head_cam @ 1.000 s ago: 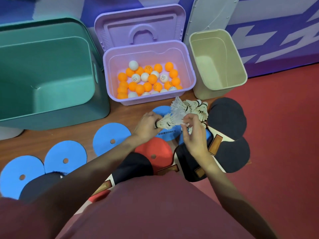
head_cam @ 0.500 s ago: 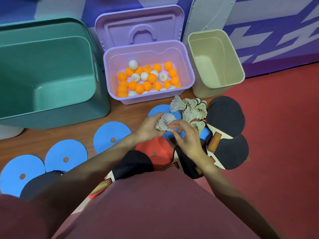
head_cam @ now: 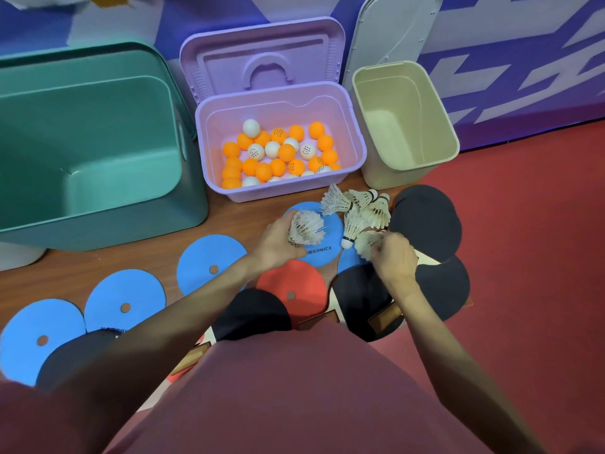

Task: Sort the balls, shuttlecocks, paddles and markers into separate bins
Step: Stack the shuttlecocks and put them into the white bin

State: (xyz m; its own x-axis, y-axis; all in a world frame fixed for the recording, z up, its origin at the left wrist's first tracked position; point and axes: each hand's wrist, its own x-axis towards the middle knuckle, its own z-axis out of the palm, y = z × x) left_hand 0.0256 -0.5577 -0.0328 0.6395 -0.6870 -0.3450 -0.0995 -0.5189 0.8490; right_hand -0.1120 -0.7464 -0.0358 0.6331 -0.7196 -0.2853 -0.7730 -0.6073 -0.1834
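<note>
My left hand [head_cam: 278,242] grips a bunch of white feather shuttlecocks [head_cam: 306,228] over a blue disc marker [head_cam: 322,237]. My right hand [head_cam: 394,258] pinches another shuttlecock [head_cam: 366,243] just right of it. Several loose shuttlecocks [head_cam: 358,206] lie in a heap beyond both hands. Black paddles [head_cam: 425,221] lie to the right and under my right wrist. The purple bin [head_cam: 355,139] holds many orange and white balls [head_cam: 278,155]. Blue disc markers [head_cam: 126,301] and a red one [head_cam: 291,285] lie across the wooden floor.
A large green bin [head_cam: 193,204] stands at the left, with nothing in it. A beige bin [head_cam: 450,136], also with nothing inside, stands at the right behind the shuttlecocks. The purple lid [head_cam: 262,57] and a white lid [head_cam: 393,31] lean against the wall. Red mat [head_cam: 530,257] covers the right.
My hands have drawn apart: the left keeps the bunch of shuttlecocks, and the right has reached rightward and taken hold of another shuttlecock near the heap.
</note>
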